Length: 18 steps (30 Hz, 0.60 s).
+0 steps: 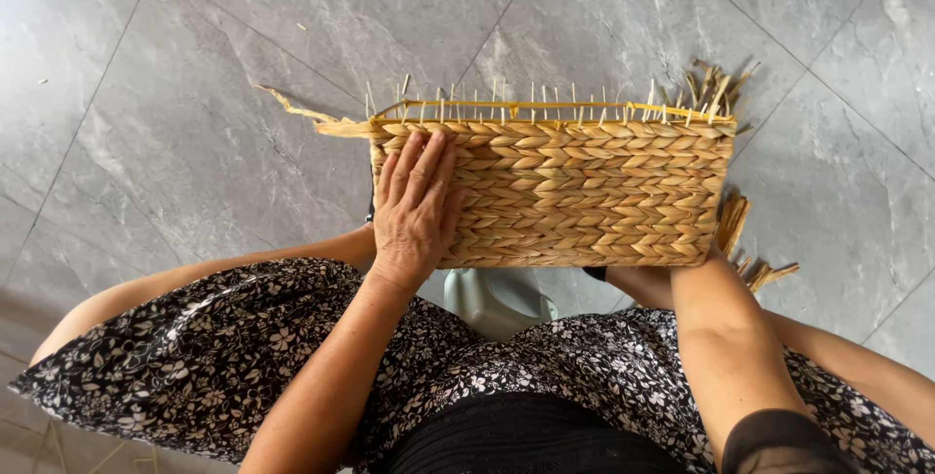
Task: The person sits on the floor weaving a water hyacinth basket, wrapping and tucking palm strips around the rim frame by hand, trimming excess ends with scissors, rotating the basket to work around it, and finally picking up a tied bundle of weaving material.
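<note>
Nearest the person, the rectangular woven straw basket (575,196) is resting across the knees, seemingly braced for weaving. The left hand (414,206) is pressing flat on it, fingers (421,164) spread open. The right hand is hiding beneath the basket, its grip unclear. Beyond the basket, the grey tiled floor (195,94) is stretching away.

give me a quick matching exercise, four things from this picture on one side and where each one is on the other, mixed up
Things:
1. left hand
2. right hand
3. woven basket
4. loose straw strand

Places:
A. sticking out from the basket's top left corner
B. mostly hidden behind the basket's lower right edge
C. flat on the basket's woven side, fingers spread
D. held above the grey tile floor, thin stakes along its top rim

Pairs: 1-C, 2-B, 3-D, 4-A
</note>
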Motion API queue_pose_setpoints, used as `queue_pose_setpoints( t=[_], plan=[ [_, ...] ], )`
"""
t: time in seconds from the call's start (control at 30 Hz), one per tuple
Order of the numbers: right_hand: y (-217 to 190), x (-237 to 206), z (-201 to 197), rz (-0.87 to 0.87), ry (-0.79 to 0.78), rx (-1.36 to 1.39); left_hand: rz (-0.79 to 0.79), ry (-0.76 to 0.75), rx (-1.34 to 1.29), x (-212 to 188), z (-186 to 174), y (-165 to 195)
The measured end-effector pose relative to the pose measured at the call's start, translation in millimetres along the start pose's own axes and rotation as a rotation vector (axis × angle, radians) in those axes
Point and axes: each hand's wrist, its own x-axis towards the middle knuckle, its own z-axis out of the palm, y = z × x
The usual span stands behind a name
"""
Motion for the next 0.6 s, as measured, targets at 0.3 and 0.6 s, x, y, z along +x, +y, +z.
queue_pose_setpoints(
  t=[0.3,0.6],
  plan=[
    [1.8,10.6,-29.3,-0.019,-0.038,-0.068,-0.002,-0.038,0.042,0.1,11.0,2.9],
    [-38.9,53.9,-227.3,-0.372,-0.159,-0.32,0.014,0.028,-0.057,-2.3,7.3,6.7]
  ],
)
